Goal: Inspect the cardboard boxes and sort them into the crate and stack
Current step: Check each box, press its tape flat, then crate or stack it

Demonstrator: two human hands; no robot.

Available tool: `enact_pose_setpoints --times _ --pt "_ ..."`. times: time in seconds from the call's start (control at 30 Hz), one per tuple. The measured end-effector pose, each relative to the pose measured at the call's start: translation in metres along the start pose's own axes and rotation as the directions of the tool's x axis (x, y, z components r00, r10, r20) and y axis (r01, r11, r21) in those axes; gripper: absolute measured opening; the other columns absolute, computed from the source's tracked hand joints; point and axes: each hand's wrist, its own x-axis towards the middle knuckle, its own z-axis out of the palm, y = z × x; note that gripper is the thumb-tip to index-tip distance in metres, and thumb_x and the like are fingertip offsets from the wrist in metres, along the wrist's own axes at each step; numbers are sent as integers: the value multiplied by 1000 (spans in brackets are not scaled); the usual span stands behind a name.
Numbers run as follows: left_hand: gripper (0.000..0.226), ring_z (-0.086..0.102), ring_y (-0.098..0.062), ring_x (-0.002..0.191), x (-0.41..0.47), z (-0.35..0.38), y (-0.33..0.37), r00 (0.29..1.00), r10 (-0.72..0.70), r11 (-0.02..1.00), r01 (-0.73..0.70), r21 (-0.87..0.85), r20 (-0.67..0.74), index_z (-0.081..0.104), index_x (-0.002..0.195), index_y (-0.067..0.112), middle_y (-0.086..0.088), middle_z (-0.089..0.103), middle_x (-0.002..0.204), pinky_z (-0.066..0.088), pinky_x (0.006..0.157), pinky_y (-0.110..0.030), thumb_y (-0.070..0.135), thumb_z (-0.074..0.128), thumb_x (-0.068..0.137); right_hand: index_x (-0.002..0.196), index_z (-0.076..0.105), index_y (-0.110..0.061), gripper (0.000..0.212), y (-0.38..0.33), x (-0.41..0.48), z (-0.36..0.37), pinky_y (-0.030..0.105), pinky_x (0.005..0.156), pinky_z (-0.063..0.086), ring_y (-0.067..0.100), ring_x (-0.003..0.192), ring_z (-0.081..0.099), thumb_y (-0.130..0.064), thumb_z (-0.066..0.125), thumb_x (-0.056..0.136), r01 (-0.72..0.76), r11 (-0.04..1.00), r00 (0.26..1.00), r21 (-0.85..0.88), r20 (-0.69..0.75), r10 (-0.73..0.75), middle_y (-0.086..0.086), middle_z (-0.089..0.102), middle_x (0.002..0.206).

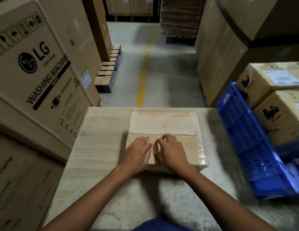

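A flat cardboard box (163, 124) wrapped in clear film lies on the pale wooden table (98, 147). Both hands are on its near half. My left hand (137, 153) rests flat on the box top with straight fingers. Just to its right, my right hand (170, 151) touches the top with its fingers curled, the fingertips on the film near the centre seam. A blue plastic crate (242, 144) stands tilted at the table's right side, and a stack of two labelled cardboard boxes (275, 100) sits beyond it.
Tall washing machine cartons (36, 72) wall in the left side. More large cartons (220, 55) rise at the right. Between them an aisle with a yellow floor line (142, 80) runs away from the table, with pallets (110, 67) along it.
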Motion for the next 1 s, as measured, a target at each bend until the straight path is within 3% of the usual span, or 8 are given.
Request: enact_pose_setpoints --times 0.1,0.23,0.4,0.5,0.6,0.73,0.9,1.0 --pt "49 33 -33 145 16 -2 -14 978 -177 982 169 84 111 52 141 14 -15 36 156 33 115 -48 31 45 96 147 41 -22 56 -4 27 3 49 116 28 35 148 25 -50 44 98 102 995 986 -16 135 -99 14 31 159" --pt "62 -6 -22 153 25 -9 -21 897 -334 936 280 213 290 9 159 25 -5 -5 166 7 123 -49 48 28 104 159 10 -27 91 0 45 2 57 120 7 32 154 -3 -78 14 85 112 989 944 -101 322 -74 9 -3 168" --pt "57 20 -27 147 47 -19 -15 907 -339 915 256 311 251 24 154 25 -10 24 159 16 119 -51 48 34 102 149 32 -31 87 0 65 -16 52 108 32 30 141 27 -78 56 79 103 986 947 -134 318 -56 6 28 156" --pt "60 8 -28 151 67 -19 -13 918 -298 936 227 270 262 19 156 25 -9 13 164 10 121 -53 46 36 102 148 32 -32 95 1 79 -27 54 105 34 30 137 30 -77 66 72 61 992 945 -112 326 -22 6 32 151" --pt "64 -10 -24 153 75 -7 -14 901 -270 952 197 235 339 4 158 29 -1 -7 167 2 122 -54 54 25 103 158 12 -33 107 23 76 -26 65 114 16 32 152 6 -86 53 73 12 988 927 -155 371 47 7 8 166" --pt "68 -24 -22 149 66 11 -17 901 -270 944 177 280 339 -10 157 32 2 -21 163 -5 120 -55 61 13 100 157 -14 -33 99 44 56 -1 69 116 -4 32 150 -23 -92 8 81 55 964 949 -262 314 31 5 -24 164" --pt "65 -20 -21 150 64 10 -15 913 -309 936 242 256 265 -1 157 32 1 -14 165 -6 121 -55 60 17 101 159 -5 -35 86 43 45 -1 66 117 -9 30 152 -18 -84 4 89 33 986 977 -165 214 3 4 -19 164" --pt "64 -11 -25 152 61 6 -11 872 -474 878 458 140 123 11 158 24 -4 -7 167 -1 120 -52 54 25 103 155 18 -28 69 45 27 0 66 117 -2 33 154 -4 -67 13 98 -224 972 974 -68 -2 225 11 0 167"
